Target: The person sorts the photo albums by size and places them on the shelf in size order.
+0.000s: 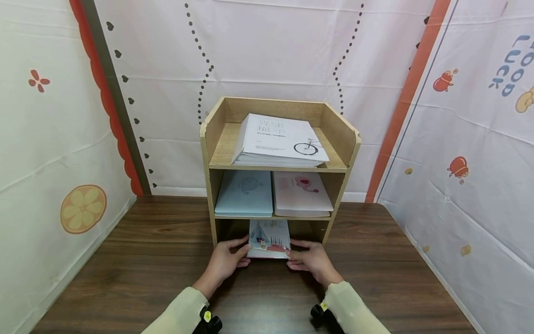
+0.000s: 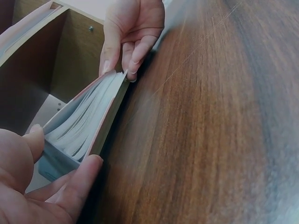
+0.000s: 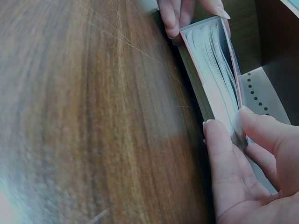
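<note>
A thick book (image 1: 269,239) with an illustrated cover lies flat in the lowest compartment of a wooden desktop shelf (image 1: 207,185). Its page edges face the front, and its rear part is under the middle shelf board. My left hand (image 1: 227,260) grips the book's left side, thumb on the top cover edge and fingers lower down. On the opposite side my right hand (image 1: 310,260) holds it the same way. In the left wrist view the book's pages (image 2: 86,116) show between the two covers, with a hand at each end.
On the top tier lies a thick stack of white books (image 1: 283,139). A blue notebook (image 1: 246,192) and a pink notebook (image 1: 302,192) lie side by side on the middle tier. The shelf stands on a dark wooden table (image 1: 167,241), with patterned cloth (image 1: 271,51) hanging around it.
</note>
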Tool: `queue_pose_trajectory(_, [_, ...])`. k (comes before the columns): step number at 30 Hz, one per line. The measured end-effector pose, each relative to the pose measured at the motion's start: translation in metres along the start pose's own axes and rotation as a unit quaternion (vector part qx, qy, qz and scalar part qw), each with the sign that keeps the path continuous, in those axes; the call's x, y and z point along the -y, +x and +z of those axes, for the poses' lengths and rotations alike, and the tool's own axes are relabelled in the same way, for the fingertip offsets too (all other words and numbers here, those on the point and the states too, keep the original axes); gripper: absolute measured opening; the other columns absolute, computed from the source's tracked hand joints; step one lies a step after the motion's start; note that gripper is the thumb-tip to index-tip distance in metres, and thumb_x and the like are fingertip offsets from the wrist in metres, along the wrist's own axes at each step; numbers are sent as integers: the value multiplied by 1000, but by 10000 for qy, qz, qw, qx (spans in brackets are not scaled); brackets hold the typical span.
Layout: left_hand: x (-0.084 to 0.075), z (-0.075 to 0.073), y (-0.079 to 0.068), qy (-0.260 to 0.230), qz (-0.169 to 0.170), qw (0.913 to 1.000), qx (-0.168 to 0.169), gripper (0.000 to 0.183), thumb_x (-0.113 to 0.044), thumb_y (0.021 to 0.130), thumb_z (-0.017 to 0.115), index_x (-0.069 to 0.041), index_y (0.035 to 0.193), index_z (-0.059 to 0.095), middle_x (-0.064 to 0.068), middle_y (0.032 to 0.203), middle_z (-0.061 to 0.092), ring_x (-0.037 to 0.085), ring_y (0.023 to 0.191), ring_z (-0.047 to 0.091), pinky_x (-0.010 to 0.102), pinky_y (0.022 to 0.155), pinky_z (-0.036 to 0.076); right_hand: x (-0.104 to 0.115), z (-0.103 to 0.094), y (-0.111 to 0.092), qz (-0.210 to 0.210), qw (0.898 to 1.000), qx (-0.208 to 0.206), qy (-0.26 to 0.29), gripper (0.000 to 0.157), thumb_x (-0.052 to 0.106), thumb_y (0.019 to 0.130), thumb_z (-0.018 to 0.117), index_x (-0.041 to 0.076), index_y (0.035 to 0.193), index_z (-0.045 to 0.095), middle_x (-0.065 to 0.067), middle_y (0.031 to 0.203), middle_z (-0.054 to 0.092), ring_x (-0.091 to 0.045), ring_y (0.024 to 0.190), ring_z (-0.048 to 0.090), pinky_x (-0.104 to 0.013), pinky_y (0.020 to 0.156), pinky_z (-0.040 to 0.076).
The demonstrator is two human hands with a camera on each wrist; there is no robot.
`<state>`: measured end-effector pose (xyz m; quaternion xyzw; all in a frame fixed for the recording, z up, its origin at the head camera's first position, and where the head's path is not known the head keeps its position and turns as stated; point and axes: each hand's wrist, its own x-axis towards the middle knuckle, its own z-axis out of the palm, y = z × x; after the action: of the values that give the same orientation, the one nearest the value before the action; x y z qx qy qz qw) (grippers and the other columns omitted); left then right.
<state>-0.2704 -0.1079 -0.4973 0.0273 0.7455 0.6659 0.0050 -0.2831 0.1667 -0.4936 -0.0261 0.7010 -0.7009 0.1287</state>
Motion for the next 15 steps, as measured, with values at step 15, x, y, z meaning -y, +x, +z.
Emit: queue_pose_trajectory(15, [2,1,4,234,94,9997,-64,38,-14,99,69,-6,136,66,21,100,74,28,73,76,36,67,65,-1,0,3,-22,9999,-144,-40,54,6,94,74,-9,142,54,-16,99,77,-22,76,76,-38,74,65])
